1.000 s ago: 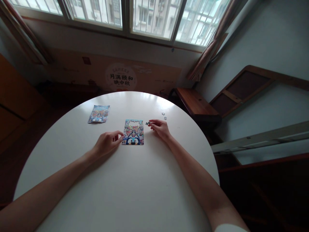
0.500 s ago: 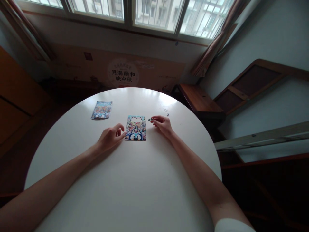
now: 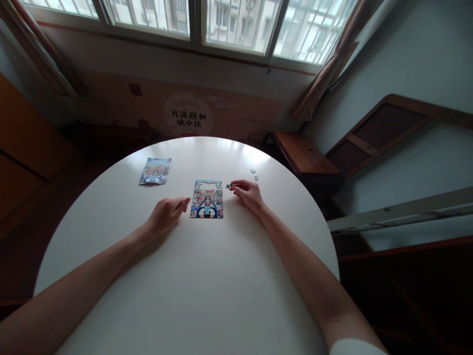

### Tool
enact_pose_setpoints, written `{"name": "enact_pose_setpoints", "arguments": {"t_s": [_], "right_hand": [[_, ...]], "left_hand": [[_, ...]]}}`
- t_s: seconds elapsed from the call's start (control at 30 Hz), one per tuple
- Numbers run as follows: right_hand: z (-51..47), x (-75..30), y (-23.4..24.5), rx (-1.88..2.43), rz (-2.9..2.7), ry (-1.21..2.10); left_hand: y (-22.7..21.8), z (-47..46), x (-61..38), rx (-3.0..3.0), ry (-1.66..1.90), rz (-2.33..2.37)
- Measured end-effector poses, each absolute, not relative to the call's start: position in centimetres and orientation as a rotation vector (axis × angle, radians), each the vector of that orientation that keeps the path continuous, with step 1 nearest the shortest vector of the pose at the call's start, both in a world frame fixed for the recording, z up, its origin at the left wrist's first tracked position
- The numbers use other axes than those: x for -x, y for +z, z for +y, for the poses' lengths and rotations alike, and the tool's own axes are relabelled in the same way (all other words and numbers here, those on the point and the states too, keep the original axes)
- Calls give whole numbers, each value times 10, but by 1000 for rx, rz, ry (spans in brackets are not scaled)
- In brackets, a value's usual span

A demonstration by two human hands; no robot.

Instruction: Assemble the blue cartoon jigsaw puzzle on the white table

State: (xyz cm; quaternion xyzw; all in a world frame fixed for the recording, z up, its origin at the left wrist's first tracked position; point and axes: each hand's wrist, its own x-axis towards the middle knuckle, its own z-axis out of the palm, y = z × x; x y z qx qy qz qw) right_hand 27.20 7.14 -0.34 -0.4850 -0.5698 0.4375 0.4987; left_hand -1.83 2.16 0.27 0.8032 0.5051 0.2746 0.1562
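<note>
Left hand [image 3: 167,214] has curled beside the puzzle [image 3: 207,200], fingers [image 3: 183,203] partly hidden.

Beyond the far edge of the round white table [image 3: 207,281], a tan panel [image 3: 231,111] carries a pale round emblem [image 3: 188,112] with bold black Chinese characters in two rows. The upper row, higher above the table, reads 月满颐和; the lower row, closer to the table's edge, reads 映中秋. The last two characters mean "Mid-Autumn". An arc of paler lettering along the emblem's top is too faint to make out. On the same panel, past the table's far right edge, runs a thin line of small print [image 3: 254,120], too blurred to read. On the table's far left part lies a colourful packet [image 3: 155,172]; the printing along its top is too small to read.
</note>
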Motion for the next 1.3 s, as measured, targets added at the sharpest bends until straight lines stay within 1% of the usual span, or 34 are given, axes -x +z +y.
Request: {"name": "enact_pose_setpoints", "arguments": {"t_s": [0.17,0.37,0.6,1.07,1.3], "right_hand": [[70,-271,-1,1170,-1375,1064],[70,-270,1,1177,-1376,1060],[71,-272,-1,1165,-1401,1051],[71,-272,-1,1157,-1419,1052],[72,-272,-3,1138,-1391,1064]], "left_hand": [[5,21,16,-2358,765,1471],[5,21,15,-2499,626,1379],[5,21,15,-2598,557,1350],[7,21,15,-2573,585,1324],[5,22,16,-2621,515,1339]]}}
